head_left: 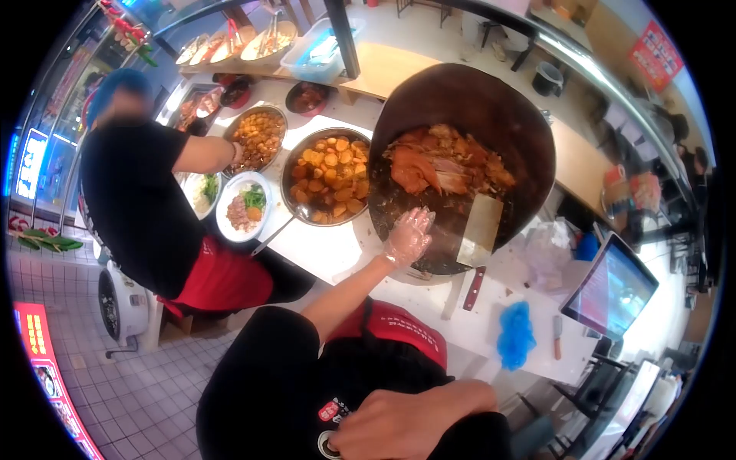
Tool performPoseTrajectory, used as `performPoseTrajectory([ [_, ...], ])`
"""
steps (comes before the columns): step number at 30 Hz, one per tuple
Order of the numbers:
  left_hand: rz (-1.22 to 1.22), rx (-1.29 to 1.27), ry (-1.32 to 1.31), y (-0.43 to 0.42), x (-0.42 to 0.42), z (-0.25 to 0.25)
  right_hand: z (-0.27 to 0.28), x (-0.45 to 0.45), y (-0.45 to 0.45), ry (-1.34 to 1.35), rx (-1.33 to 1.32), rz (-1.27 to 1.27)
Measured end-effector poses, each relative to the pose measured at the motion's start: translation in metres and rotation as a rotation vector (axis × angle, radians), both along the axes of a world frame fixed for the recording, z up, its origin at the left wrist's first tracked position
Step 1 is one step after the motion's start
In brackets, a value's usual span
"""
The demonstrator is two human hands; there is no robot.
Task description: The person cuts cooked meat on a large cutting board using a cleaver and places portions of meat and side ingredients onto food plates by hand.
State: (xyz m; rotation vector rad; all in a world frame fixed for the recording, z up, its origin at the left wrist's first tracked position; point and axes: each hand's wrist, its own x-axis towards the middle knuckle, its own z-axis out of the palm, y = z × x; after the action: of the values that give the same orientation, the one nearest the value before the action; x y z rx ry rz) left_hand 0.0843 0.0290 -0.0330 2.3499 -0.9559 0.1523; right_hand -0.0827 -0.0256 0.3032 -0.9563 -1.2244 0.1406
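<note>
Gloved left hand (409,238) — near cleaver (481,231), meat (437,165)

Camera: one, worn on the person's head. Aim: forward and steeply down over this white counter (333,253). Field: very wide, round, dark at the corners, straight edges bowed. Close to lens: right hand (410,422), large, 6 o'clock. Middle depth: left hand (408,239), about dial centre; large pan (460,88), 2 o'clock. Sides: co-worker (138,199), 9 o'clock; screen (613,285), 3 o'clock. Beyond, across our room: wooden ledge (376,70), 12 o'clock.
</note>
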Motion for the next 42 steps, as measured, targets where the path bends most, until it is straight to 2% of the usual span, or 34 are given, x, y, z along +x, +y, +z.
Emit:
performPoseTrajectory([
  [2, 0.054, 0.159, 0.086, 0.001, -0.006, -0.023, 0.006, -0.001, 0.002, -0.013, -0.033, -0.046],
  [3, 0.010, 0.198, 0.118, 0.003, -0.004, -0.035, 0.000, -0.009, 0.005, -0.083, -0.012, 0.050],
  [4, 0.020, 0.195, 0.111, 0.002, -0.002, -0.029, -0.002, -0.011, 0.008, -0.151, 0.010, 0.142],
  [6, 0.054, 0.276, 0.154, 0.002, -0.013, -0.021, -0.005, -0.017, 0.014, -0.145, 0.035, 0.150],
  [12, 0.032, 0.286, 0.213, 0.003, -0.013, -0.011, -0.019, -0.016, 0.028, 0.091, 0.214, 0.208],
  [14, 0.031, 0.276, 0.244, 0.005, -0.014, -0.009, -0.018, -0.013, 0.030, 0.159, 0.239, 0.099],
  [16, 0.032, 0.266, 0.262, 0.007, -0.009, -0.009, -0.024, -0.007, 0.031, 0.110, 0.221, 0.087],
  [18, 0.021, 0.249, 0.286, 0.008, -0.010, -0.013, -0.031, 0.001, 0.026, 0.063, 0.005, 0.299],
  [19, 0.024, 0.245, 0.280, 0.008, -0.009, -0.005, -0.036, 0.005, 0.024, 0.057, 0.001, 0.302],
  [22, 0.006, 0.267, 0.330, 0.010, -0.011, 0.002, -0.049, 0.012, 0.018, 0.202, 0.003, 0.293],
  [24, 0.005, 0.261, 0.318, 0.010, -0.010, 0.000, -0.056, 0.013, 0.013, 0.364, -0.057, 0.234],
  [28, -0.027, 0.315, 0.358, 0.010, -0.007, 0.002, -0.066, 0.012, 0.003, 0.452, -0.146, 0.166],
  [31, -0.045, 0.363, 0.268, 0.007, -0.005, -0.013, -0.079, 0.009, -0.003, 0.529, -0.238, 0.126],
  [42, -0.028, 0.287, 0.331, 0.008, -0.004, -0.010, -0.101, 0.008, -0.026, 0.621, -0.310, -0.001],
])
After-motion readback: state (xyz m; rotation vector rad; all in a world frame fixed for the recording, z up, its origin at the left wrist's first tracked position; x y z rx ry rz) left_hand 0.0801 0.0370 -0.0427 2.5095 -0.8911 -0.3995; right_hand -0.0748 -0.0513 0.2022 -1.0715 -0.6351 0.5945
